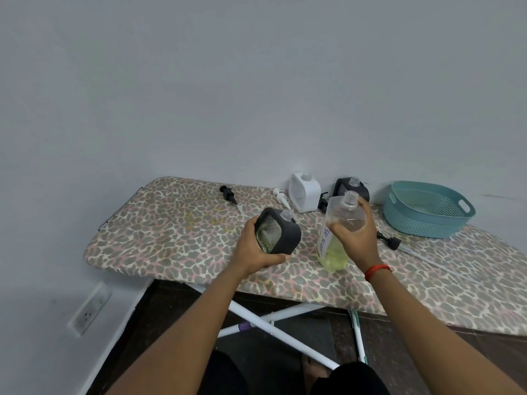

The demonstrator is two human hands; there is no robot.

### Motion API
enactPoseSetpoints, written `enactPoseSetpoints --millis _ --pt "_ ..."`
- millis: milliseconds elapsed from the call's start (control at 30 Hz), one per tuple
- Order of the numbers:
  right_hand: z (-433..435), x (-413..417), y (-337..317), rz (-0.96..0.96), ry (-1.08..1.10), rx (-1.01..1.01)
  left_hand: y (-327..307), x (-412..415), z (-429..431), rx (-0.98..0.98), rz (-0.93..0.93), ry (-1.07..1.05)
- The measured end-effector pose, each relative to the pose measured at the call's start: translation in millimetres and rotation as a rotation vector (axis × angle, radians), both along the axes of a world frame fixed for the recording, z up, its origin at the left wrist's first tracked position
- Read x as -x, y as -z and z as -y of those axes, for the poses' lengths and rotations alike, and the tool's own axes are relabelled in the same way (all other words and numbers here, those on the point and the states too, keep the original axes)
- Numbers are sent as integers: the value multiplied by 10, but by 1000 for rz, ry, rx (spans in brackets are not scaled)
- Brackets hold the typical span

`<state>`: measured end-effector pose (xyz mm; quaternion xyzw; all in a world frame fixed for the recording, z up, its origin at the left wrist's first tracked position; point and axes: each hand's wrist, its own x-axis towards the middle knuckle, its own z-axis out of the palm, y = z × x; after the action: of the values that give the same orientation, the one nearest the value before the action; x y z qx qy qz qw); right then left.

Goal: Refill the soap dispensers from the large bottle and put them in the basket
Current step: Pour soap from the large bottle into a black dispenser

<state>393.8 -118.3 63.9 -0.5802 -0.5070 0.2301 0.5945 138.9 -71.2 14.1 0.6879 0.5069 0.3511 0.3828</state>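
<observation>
Progress: early, I judge. All three dispensers stand uncapped, none is in the basket, and the pour has not begun.
Left hand (251,249): its fingers are curled around the dark grey square dispenser with a clear ribbed window (278,235), which is tilted and lifted off the leopard-print ironing board (171,229).
Right hand (356,238): its fingers grip the large clear plastic bottle (345,208) near its shoulder. The bottle is upright, just beside the held dispenser, and its base is on the board.
Bottle content: yellow-green soap, only in the lower part, and the mouth is open.
Held dispenser content: a greenish tint shows, but I cannot tell the level.
Beyond the fingers: a white square dispenser (304,193) and a second black dispenser (340,188), both with open necks. Their content is not visible.
Pumps: a black one (228,193) and a white one (281,196) lie beyond the left fingers, and another black one (389,241) lies just right of the right fingers.
Basket: a teal perforated plastic basket (419,223), well right of the right fingers. No dispenser is seen in it.
Left to do: fill three, refit the pumps, load the basket.
</observation>
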Motion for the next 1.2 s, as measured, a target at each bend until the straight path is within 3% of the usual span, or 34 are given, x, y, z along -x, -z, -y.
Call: enactPoseSetpoints --millis 200,433,567,833,1200 --pt "9 -2 -1 23 11 -4 -139 208 -78 71 -115 94" --pt "33 15 -20 27 13 -11 -112 316 66 103 -12 84" --pt "41 20 -27 5 9 -12 -127 185 366 113 91 -89" --pt "51 14 -14 29 11 -21 -6 -391 756 -133 213 -495" --pt "9 16 71 -14 77 -130 -52 -111 -163 11 150 -190"
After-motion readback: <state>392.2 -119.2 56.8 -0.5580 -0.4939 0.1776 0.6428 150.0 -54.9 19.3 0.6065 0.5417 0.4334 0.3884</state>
